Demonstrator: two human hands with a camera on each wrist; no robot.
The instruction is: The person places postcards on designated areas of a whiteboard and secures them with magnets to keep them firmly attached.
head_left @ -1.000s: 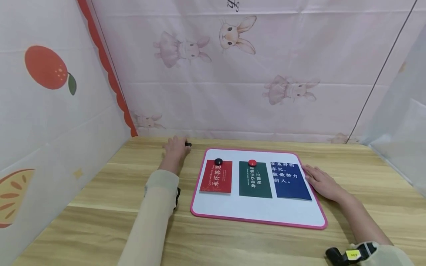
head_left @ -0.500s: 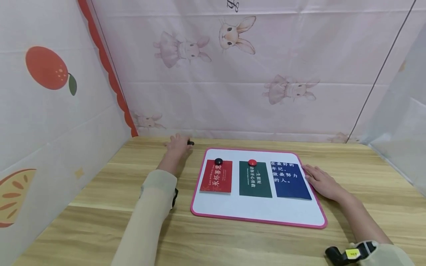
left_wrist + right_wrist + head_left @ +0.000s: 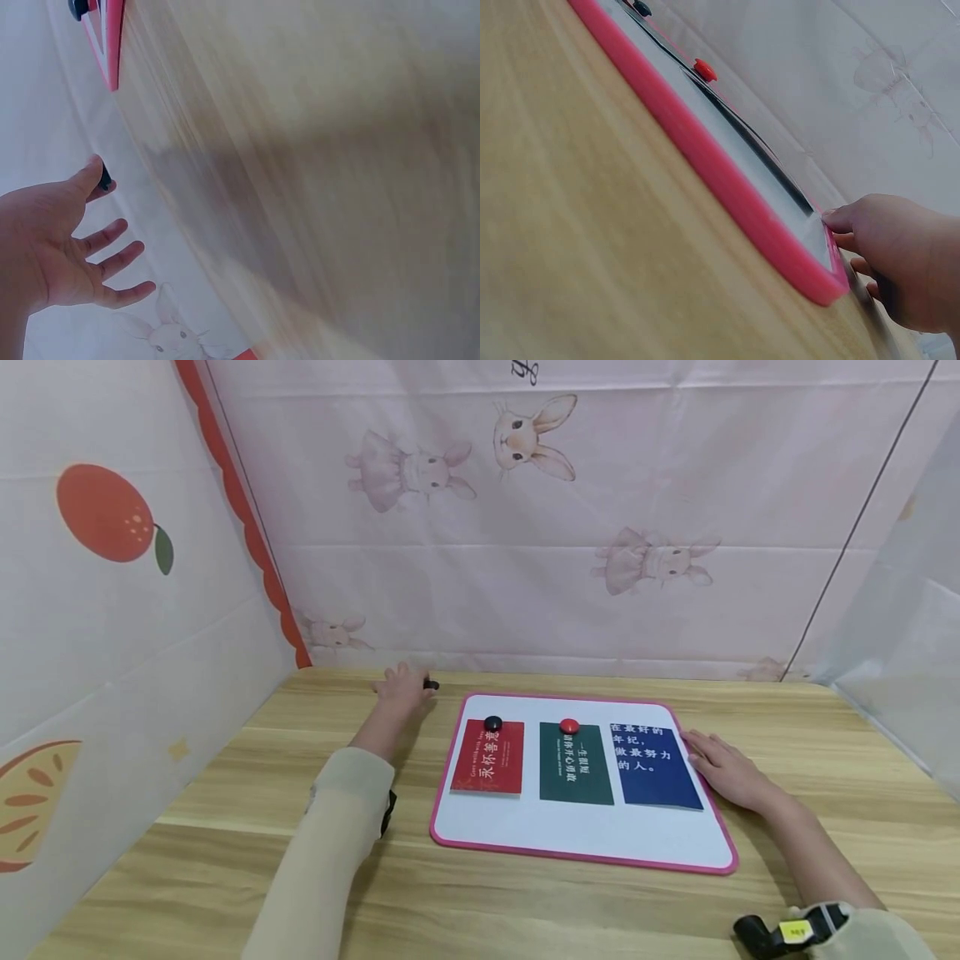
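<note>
At the table's far edge, my left hand (image 3: 402, 687) pinches a black round magnet (image 3: 105, 178) between thumb and index finger; the other fingers spread loosely. A pink-rimmed whiteboard (image 3: 577, 835) lies flat to its right. Three cards lie on the board: red (image 3: 487, 768), green (image 3: 573, 777) and blue (image 3: 652, 781). Another black magnet (image 3: 492, 723) sits at the top of the red card, and a red magnet (image 3: 569, 726) tops the green one. No magnet shows on the blue card. My right hand (image 3: 727, 770) rests along the board's right edge, its thumb (image 3: 836, 220) touching the rim.
The wooden table (image 3: 225, 860) runs back to a pink rabbit-print cloth wall (image 3: 480, 593). On the left stands a white cloth wall (image 3: 112, 635) with fruit prints, and another pale sheet (image 3: 907, 635) hangs at the right.
My left hand has shifted slightly right along the back edge, the black magnet still in its pinch. The right hand, the board and the cards stay in place.
</note>
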